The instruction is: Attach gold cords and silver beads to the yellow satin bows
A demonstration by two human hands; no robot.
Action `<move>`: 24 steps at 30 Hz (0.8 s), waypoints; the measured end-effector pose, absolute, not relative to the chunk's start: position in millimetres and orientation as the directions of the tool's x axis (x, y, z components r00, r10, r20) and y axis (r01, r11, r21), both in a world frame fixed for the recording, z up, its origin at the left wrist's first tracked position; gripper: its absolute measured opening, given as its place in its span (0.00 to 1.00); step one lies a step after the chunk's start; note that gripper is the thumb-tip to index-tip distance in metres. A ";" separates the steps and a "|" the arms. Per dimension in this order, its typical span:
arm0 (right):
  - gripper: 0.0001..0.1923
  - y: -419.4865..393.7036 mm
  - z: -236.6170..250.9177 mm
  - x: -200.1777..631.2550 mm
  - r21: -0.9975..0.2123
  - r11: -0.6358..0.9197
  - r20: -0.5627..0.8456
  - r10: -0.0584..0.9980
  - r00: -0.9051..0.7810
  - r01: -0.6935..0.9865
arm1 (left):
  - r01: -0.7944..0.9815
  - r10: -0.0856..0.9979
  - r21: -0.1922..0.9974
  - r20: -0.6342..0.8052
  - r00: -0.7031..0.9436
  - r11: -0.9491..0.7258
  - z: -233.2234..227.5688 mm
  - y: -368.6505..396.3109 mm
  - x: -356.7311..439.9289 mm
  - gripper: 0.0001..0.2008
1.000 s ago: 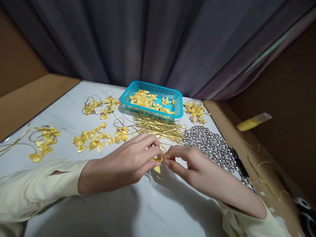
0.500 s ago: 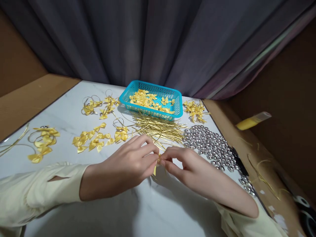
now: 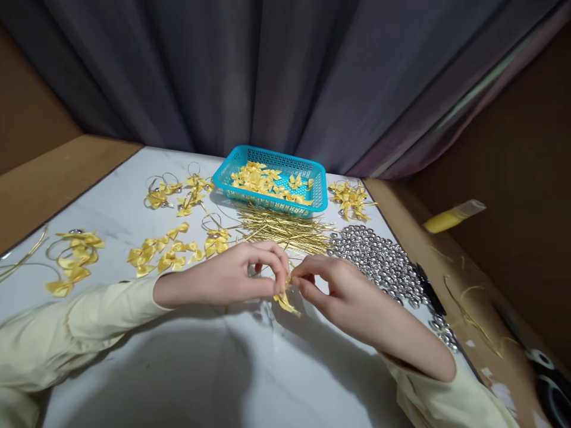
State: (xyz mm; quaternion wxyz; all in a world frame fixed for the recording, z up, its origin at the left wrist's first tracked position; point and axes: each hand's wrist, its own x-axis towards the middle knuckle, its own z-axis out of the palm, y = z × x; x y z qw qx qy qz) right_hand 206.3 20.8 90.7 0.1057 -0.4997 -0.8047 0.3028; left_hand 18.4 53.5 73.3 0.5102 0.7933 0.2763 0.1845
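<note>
A yellow ribbon bow (image 3: pixel 285 303) hangs between my hands, just above the white tabletop. My left hand (image 3: pixel 243 274) pinches it from the left with thumb and fingers. From the other side, the thumb and forefinger of my right hand (image 3: pixel 336 291) close on it as well. The fingertips hide the bow's middle, and I cannot make out what else is gripped there. Just beyond the hands lies a heap of gold twist ties (image 3: pixel 285 229). Loose yellow bows (image 3: pixel 172 258) are spread to the left of my left hand.
A blue basket (image 3: pixel 270 151) of yellow bows stands at the back. Silver bells or beads (image 3: pixel 379 255) are piled on the right, beside a black object (image 3: pixel 432 290). Finished-looking bow loops (image 3: pixel 74 255) lie left, others (image 3: pixel 350 199) at back right. Scissors (image 3: pixel 551 380) sit at lower right.
My left hand has turned and its wrist has risen. The bow has swung into fuller view below the fingertips. My right hand stays nearly in place, still pinching.
</note>
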 end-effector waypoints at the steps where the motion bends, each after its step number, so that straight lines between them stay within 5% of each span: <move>1: 0.11 19.9 91.0 206.4 -0.593 0.325 -0.126 0.866 -0.483 0.737 | 0.252 0.609 0.914 -0.007 0.793 -0.318 74.0 54.2 18.1 0.06; 10: 0.10 12.4 87.5 202.2 -0.554 0.404 -0.070 0.848 -0.525 0.728 | 0.389 0.645 0.768 0.041 0.763 -0.509 66.4 43.9 24.8 0.13; 19: 0.12 28.5 78.7 208.8 -0.572 0.336 -0.133 0.862 -0.488 0.749 | 0.185 0.543 0.910 0.051 0.838 -0.370 76.1 52.8 17.2 0.11; 24: 0.11 27.1 81.8 207.5 -0.576 0.318 -0.139 0.869 -0.474 0.753 | 0.295 0.585 0.812 0.069 0.808 -0.504 68.3 54.5 19.5 0.12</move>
